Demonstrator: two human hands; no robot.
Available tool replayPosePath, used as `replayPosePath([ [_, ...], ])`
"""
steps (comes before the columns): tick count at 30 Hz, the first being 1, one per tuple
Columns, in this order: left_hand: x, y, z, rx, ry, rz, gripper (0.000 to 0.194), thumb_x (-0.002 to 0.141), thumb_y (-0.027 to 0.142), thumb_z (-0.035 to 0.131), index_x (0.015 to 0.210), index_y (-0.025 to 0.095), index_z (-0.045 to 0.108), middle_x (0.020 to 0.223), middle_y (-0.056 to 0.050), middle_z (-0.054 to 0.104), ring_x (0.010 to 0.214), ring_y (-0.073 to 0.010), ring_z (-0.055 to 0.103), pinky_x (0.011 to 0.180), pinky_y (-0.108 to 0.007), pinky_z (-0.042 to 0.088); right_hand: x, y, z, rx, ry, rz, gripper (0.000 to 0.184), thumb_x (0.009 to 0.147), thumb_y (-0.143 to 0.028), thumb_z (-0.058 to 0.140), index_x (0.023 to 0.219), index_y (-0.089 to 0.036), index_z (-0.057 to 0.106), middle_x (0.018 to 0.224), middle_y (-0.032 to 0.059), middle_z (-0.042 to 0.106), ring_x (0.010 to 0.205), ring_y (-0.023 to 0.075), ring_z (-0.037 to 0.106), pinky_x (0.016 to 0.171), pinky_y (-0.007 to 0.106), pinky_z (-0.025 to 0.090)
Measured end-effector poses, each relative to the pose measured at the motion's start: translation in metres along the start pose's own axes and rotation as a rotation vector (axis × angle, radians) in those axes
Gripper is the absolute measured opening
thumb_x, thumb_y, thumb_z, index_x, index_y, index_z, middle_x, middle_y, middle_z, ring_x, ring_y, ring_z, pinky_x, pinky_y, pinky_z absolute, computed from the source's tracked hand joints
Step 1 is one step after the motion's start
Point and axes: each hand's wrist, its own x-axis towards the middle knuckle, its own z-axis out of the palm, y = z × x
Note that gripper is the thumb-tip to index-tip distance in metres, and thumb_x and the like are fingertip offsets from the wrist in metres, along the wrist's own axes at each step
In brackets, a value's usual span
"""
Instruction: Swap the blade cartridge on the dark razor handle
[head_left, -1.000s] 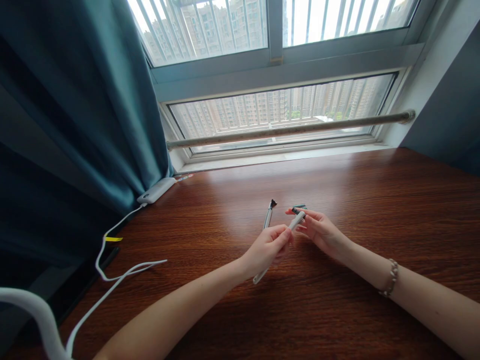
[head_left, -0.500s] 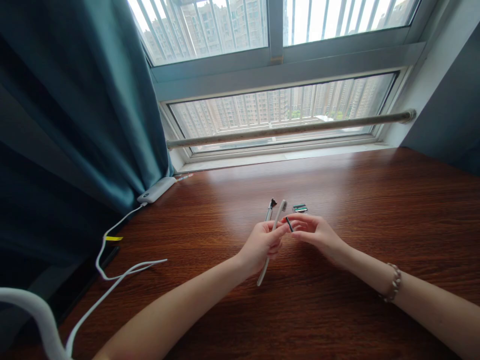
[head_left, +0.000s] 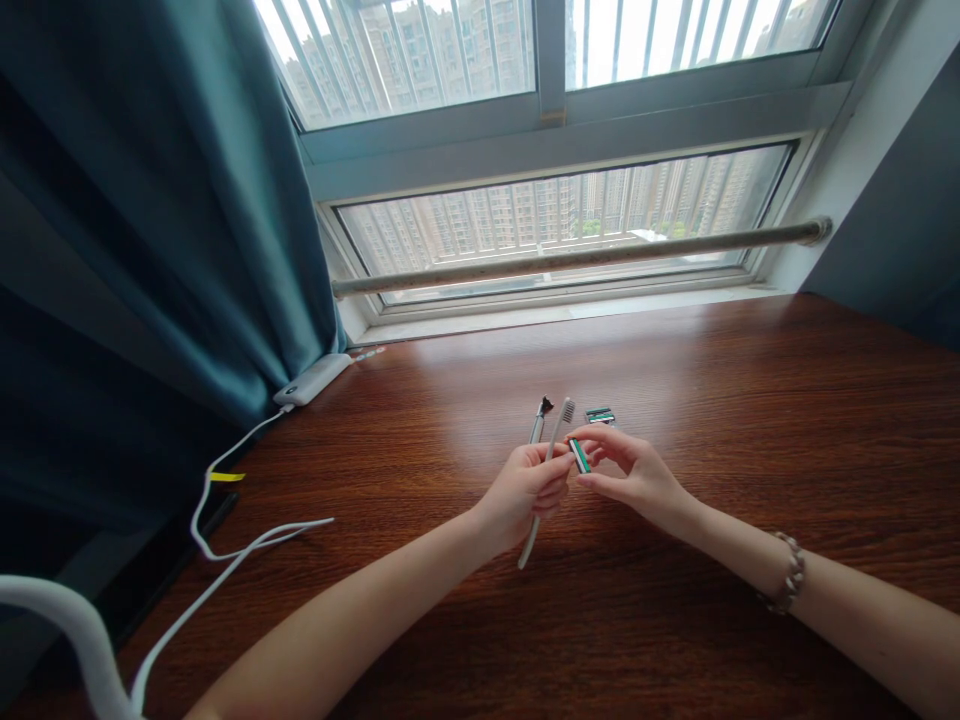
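The right hand (head_left: 641, 478) pinches a small cartridge (head_left: 580, 456) between thumb and fingers, right beside the left hand's fingertips. 0.5 s ago it showed as a thin dark strip; now its broader face is turned to view, striped green, white and black. The left hand (head_left: 520, 497) grips a pale toothbrush (head_left: 556, 432), bristles uppermost. Beyond, a silver handle (head_left: 537, 428) and a green-striped piece (head_left: 600, 416) lie on the bench (head_left: 720, 410).

A brown wood table (head_left: 712, 390) lies under the left hand (head_left: 529, 490) and right hand (head_left: 641, 478); beyond them is a bright window (head_left: 585, 140), with a rail (head_left: 585, 260) across its lower part and tall buildings (head_left: 551, 205) outside; a blue curtain (head_left: 225, 200) hangs left of both; a shaded wall (head_left: 896, 210) stands off to their right
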Motion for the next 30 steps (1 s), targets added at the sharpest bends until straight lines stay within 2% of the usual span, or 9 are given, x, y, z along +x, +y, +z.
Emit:
replayPosePath([
  [8, 0.000, 0.002, 0.001, 0.033, -0.032, 0.001, 0.024, 0.073, 0.037, 0.059, 0.077, 0.016, 0.048, 0.044, 0.011, 0.023, 0.036, -0.0015, 0.013, 0.036, -0.018, 0.008, 0.000, 0.005, -0.001, 0.235, -0.040, 0.057, 0.039, 0.066, -0.026, 0.069, 0.104, -0.025, 0.059, 0.095, 0.0044, 0.062, 0.083, 0.0175, 0.056, 0.076, 0.034, 0.045],
  [11, 0.002, 0.007, -0.003, 0.188, 0.021, 0.041, 0.031, 0.073, 0.045, 0.055, 0.080, 0.015, 0.050, 0.045, 0.010, 0.025, 0.038, -0.0023, 0.016, 0.037, -0.017, 0.011, 0.003, 0.002, -0.004, 0.291, -0.001, 0.127, 0.039, 0.064, -0.028, 0.070, 0.102, -0.024, 0.061, 0.092, 0.0042, 0.064, 0.081, 0.0176, 0.057, 0.074, 0.033, 0.044],
  [14, 0.005, 0.014, -0.009, 0.386, 0.088, 0.136, 0.042, 0.077, 0.052, 0.044, 0.087, 0.013, 0.054, 0.048, 0.008, 0.028, 0.040, -0.0040, 0.020, 0.038, -0.018, 0.015, 0.006, 0.003, -0.007, 0.296, 0.080, 0.189, 0.038, 0.062, -0.028, 0.071, 0.099, -0.023, 0.063, 0.089, 0.0044, 0.064, 0.079, 0.0177, 0.057, 0.072, 0.033, 0.044],
  [19, 0.005, 0.019, -0.014, 0.633, 0.073, 0.224, 0.040, 0.081, 0.048, 0.038, 0.082, 0.012, 0.058, 0.049, 0.006, 0.033, 0.044, -0.0062, 0.028, 0.042, -0.019, 0.019, 0.009, 0.012, -0.011, 0.351, 0.156, 0.225, 0.038, 0.059, -0.025, 0.074, 0.095, -0.024, 0.064, 0.083, 0.0027, 0.065, 0.075, 0.0165, 0.057, 0.072, 0.034, 0.043],
  [26, 0.007, 0.016, -0.021, 0.809, 0.135, 0.239, 0.040, 0.083, 0.045, 0.036, 0.078, 0.013, 0.059, 0.051, 0.004, 0.035, 0.048, -0.0082, 0.031, 0.046, -0.020, 0.023, 0.011, 0.012, -0.015, 0.326, 0.163, 0.203, 0.037, 0.062, -0.025, 0.072, 0.098, -0.023, 0.064, 0.087, 0.0036, 0.065, 0.080, 0.0169, 0.056, 0.076, 0.034, 0.042],
  [30, 0.009, 0.016, -0.023, 0.832, 0.161, 0.262, 0.041, 0.082, 0.046, 0.036, 0.076, 0.013, 0.059, 0.050, 0.004, 0.035, 0.048, -0.0086, 0.032, 0.047, -0.021, 0.024, 0.013, 0.010, -0.018, 0.304, 0.193, 0.194, 0.037, 0.061, -0.026, 0.073, 0.097, -0.023, 0.065, 0.088, 0.0037, 0.065, 0.082, 0.0173, 0.056, 0.077, 0.034, 0.041],
])
